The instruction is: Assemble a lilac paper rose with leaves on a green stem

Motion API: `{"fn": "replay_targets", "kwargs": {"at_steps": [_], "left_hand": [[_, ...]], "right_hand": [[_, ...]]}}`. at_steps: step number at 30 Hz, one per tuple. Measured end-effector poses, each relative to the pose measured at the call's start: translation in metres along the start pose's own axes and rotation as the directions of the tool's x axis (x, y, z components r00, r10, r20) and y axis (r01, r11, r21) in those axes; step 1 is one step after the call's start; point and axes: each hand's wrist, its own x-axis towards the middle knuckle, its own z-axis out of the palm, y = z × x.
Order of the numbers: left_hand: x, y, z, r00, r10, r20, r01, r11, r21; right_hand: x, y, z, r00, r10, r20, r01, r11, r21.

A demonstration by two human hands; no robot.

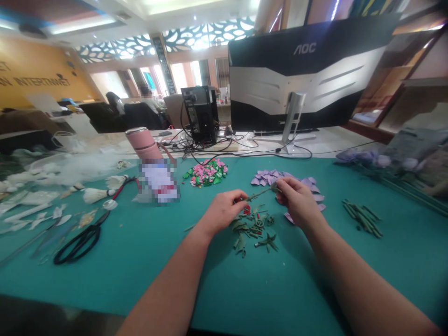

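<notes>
A thin dark green stem piece (pixel 259 192) is held between both hands above a teal mat (pixel 147 261). My left hand (pixel 224 212) pinches its near end. My right hand (pixel 297 200) pinches its far end, where a small green part sits. Just below the hands lies a loose heap of small green leaf and stem parts (pixel 254 231) with a few red bits. Behind my right hand lies a pile of pale purple petal pieces (pixel 273 178).
A pink and green pile of small parts (pixel 207 172), green sticks (pixel 362 217), black scissors (pixel 79 240), shuttlecocks (pixel 96 194), a pink bottle (pixel 143 143), a blurred box, a monitor (pixel 297 74) and a computer tower (pixel 201 114) stand around. A seated person is far back.
</notes>
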Motion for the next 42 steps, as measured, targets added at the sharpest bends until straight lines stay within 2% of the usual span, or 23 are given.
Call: {"fn": "replay_targets", "kwargs": {"at_steps": [4,6,8,10,13,16,19,22,32,36,39,42], "left_hand": [[0.0,0.0,0.001,0.997,-0.036,-0.063,0.037,0.999,0.006],[0.0,0.001,0.001,0.993,-0.051,-0.107,0.053,0.999,0.013],[0.0,0.001,0.002,0.988,-0.057,-0.145,0.059,0.998,0.009],[0.0,0.001,0.002,0.984,-0.049,-0.172,0.053,0.998,0.016],[0.001,0.002,0.003,0.982,-0.022,-0.188,0.029,0.999,0.035],[0.001,0.001,0.004,0.988,-0.072,-0.138,0.067,0.997,-0.041],[0.003,0.001,0.005,0.985,-0.168,-0.03,0.159,0.967,-0.2],[0.003,0.003,0.006,0.979,-0.202,0.034,0.204,0.936,-0.288],[0.003,0.01,0.018,0.985,-0.165,0.053,0.174,0.939,-0.297],[0.003,0.011,0.017,0.988,-0.153,0.035,0.156,0.932,-0.327],[0.006,0.008,0.01,0.982,-0.188,0.032,0.18,0.86,-0.477],[0.009,0.003,0.003,0.966,-0.254,0.039,0.213,0.707,-0.674]], "right_hand": [[0.003,-0.001,-0.001,0.988,0.084,-0.128,-0.066,0.989,0.136],[0.003,0.0,-0.001,0.975,0.172,-0.137,-0.144,0.971,0.193],[0.0,0.003,0.003,0.964,0.258,-0.069,-0.24,0.949,0.204],[-0.006,0.004,0.009,0.949,0.311,0.048,-0.315,0.934,0.171],[-0.016,0.003,0.021,0.923,0.337,0.186,-0.354,0.933,0.066],[-0.022,0.001,0.027,0.912,0.338,0.232,-0.343,0.939,-0.02],[-0.023,0.002,0.03,0.922,0.311,0.229,-0.307,0.95,-0.053],[-0.023,0.003,0.032,0.939,0.265,0.218,-0.252,0.964,-0.084],[-0.025,0.006,0.037,0.97,0.161,0.18,-0.141,0.983,-0.121],[-0.022,0.002,0.033,0.969,0.13,0.21,-0.1,0.984,-0.146],[-0.018,-0.007,0.024,0.978,0.103,0.18,-0.066,0.978,-0.2],[-0.012,-0.015,0.011,0.988,0.091,0.123,-0.05,0.951,-0.305]]}}
